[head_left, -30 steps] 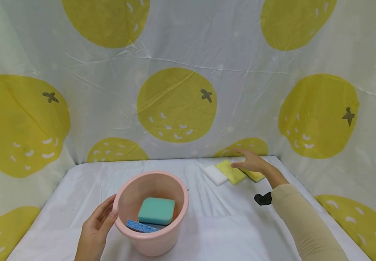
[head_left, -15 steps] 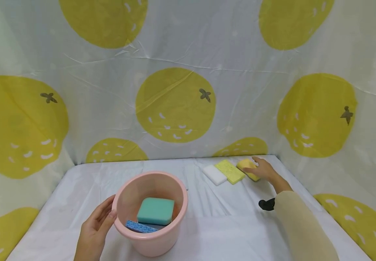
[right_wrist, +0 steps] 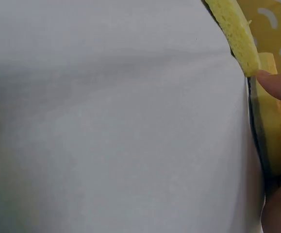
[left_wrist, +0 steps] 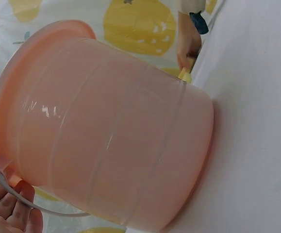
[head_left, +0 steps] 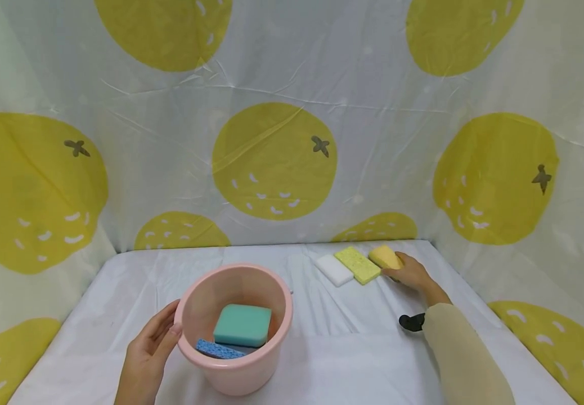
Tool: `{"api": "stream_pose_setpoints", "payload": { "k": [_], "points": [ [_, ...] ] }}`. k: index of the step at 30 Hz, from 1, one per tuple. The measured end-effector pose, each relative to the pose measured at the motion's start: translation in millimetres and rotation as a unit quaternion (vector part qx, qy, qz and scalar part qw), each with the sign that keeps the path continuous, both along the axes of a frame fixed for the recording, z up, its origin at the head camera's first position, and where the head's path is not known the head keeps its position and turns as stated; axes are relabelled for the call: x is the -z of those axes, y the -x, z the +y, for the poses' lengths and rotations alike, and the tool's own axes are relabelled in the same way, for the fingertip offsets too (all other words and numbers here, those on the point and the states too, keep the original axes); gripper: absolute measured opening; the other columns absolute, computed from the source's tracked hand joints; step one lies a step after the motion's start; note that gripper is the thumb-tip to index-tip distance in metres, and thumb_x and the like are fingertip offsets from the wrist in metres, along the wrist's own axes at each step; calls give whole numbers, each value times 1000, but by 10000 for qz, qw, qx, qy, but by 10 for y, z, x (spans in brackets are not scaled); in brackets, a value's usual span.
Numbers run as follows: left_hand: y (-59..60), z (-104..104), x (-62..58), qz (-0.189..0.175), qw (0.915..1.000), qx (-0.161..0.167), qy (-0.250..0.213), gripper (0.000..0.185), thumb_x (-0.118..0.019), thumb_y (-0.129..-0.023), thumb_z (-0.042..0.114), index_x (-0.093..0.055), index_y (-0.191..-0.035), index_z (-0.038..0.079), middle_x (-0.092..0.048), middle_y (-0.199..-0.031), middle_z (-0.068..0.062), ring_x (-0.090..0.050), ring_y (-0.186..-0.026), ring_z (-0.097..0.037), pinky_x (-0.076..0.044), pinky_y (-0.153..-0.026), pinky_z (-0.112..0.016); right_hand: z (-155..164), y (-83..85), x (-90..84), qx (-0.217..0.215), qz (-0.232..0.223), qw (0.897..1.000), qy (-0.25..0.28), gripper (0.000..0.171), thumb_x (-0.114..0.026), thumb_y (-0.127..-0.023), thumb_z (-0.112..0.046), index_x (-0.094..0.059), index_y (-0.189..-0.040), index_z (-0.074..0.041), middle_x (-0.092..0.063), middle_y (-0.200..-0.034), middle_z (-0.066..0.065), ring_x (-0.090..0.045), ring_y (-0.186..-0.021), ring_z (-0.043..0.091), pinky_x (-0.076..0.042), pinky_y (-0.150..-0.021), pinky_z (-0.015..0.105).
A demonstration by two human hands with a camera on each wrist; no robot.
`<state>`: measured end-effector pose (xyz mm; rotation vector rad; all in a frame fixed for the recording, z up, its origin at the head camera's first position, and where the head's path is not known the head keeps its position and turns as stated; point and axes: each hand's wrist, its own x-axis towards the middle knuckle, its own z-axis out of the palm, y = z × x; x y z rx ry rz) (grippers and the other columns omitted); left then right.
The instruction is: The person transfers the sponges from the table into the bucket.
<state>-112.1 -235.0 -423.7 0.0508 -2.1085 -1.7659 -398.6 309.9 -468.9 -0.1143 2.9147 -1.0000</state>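
A pink bucket (head_left: 243, 374) stands on the white cloth at front centre. At its left side my left hand (head_left: 145, 354) holds the rim, thumb on the edge and fingers along the outside. Inside the bucket lie a teal sponge (head_left: 243, 324) and a speckled blue sponge (head_left: 219, 350). Toward the back right, my right hand (head_left: 416, 275) grips a yellow-orange sponge (head_left: 384, 256) low over the cloth, thumb on its near side. The right wrist view shows that thumb (right_wrist: 278, 88) against the sponge, with the other fingers partly cut off by the frame edge.
Left of the gripped sponge lie a flat yellow-green sponge (head_left: 358, 265) and a white sponge (head_left: 333, 269). The bucket's pale handle (left_wrist: 48, 209) hangs beside the left fingers. A lemon-printed curtain (head_left: 272, 169) walls the table at the back and sides.
My right hand has come down onto the yellow-orange sponge from above and left, moving right and then closing its fingers around it. The left hand and bucket stay in place.
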Motion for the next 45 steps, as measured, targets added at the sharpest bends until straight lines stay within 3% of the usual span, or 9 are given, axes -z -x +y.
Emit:
{"api": "stream_pose_setpoints", "payload": {
  "k": [5,10,15,22,27,36,40,45],
  "points": [
    [13,-12,-25,-60,10000,-1,4,50,-59,-108,26,-49,-152,4,-54,-146,-16,-56,-121,6,-46,-93,-10,8,31,62,185,22,9994,282,95,-75,-95,-38,-22,-160,7,-24,-160,34,-24,-144,54,-21,-115,68],
    [10,-7,-40,-154,9999,-28,-30,51,-60,-108,28,-49,-152,4,-53,-146,-16,-56,-120,7,-46,-94,-10,15,51,98,169,261,9992,268,88,-73,-96,-32,-25,-158,8,-25,-158,35,-25,-144,54,-21,-115,67],
    [6,-5,-33,-135,9999,-31,-67,51,-60,-108,28,-50,-152,4,-55,-144,-12,-56,-119,7,-47,-93,-11,8,48,113,161,439,9982,377,84,-74,-95,-28,-29,-157,9,-28,-156,36,-26,-142,55,-21,-115,67],
    [6,9,-5,55,9997,86,-220,49,-61,-107,22,-50,-150,1,-61,-137,1,-58,-121,3,-48,-94,-13,76,50,148,347,286,9976,533,90,-75,-96,-35,-26,-160,4,-25,-158,36,-24,-143,55,-21,-115,68],
    [20,18,-1,33,9997,108,-236,50,-61,-108,23,-50,-151,1,-58,-141,-6,-57,-122,3,-47,-94,-13,93,30,86,496,366,9954,734,90,-73,-97,-35,-23,-162,1,-24,-159,36,-26,-142,55,-23,-114,68],
    [18,12,17,-95,9997,16,-225,50,-61,-107,25,-50,-151,2,-55,-144,-16,-57,-119,5,-47,-93,-11,48,56,-10,313,411,9944,921,85,-77,-93,-27,-32,-161,-2,-34,-156,31,-38,-130,46,-31,-108,63],
    [16,12,16,-80,9999,-15,-152,50,-61,-107,25,-51,-150,2,-56,-143,-13,-57,-119,5,-48,-93,-12,62,73,-36,174,294,9955,888,87,-78,-93,-30,-32,-161,-3,-34,-157,30,-38,-131,46,-31,-109,64],
    [6,16,17,-34,9998,-30,-174,50,-61,-107,25,-51,-150,1,-60,-137,0,-58,-119,5,-49,-93,-13,66,63,-98,74,243,9965,799,88,-78,-94,-31,-29,-162,-3,-31,-158,31,-36,-133,47,-30,-109,65]
  ]
}}
